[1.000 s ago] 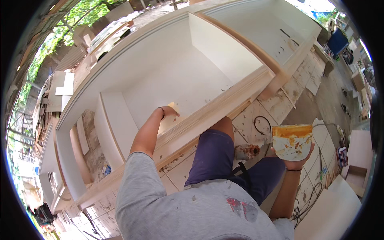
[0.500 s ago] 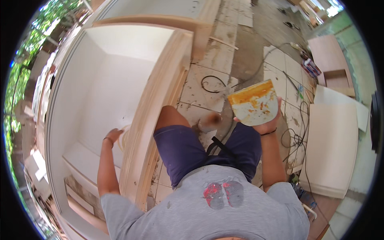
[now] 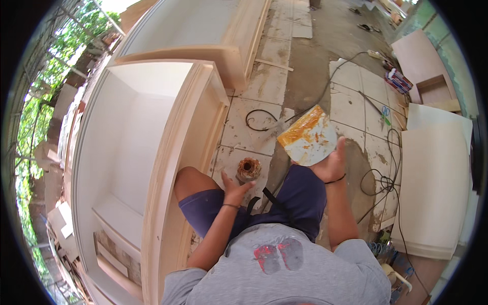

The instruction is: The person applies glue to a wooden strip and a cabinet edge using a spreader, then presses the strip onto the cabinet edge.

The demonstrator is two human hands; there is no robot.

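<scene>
My left hand (image 3: 234,189) reaches over my knee, its fingertips right at a small round can (image 3: 248,169) of brown paste standing on the tiled floor; I see nothing gripped in it. My right hand (image 3: 329,163) holds up a flat white board (image 3: 308,136) by its lower corner. That board is smeared with orange-brown filler along its upper edge. I am squatting in dark blue shorts beside a large pale wooden cabinet (image 3: 168,152) that lies on its back at my left.
A black cable (image 3: 259,119) loops across the floor ahead of the can, and more cables (image 3: 386,178) run on the right. White panels (image 3: 437,188) are stacked at the right. Scissors and small tools (image 3: 384,109) lie on the tiles.
My left hand came off the cabinet's front edge and moved right to the can. The view swung from the cabinet to the floor, with the board still raised.
</scene>
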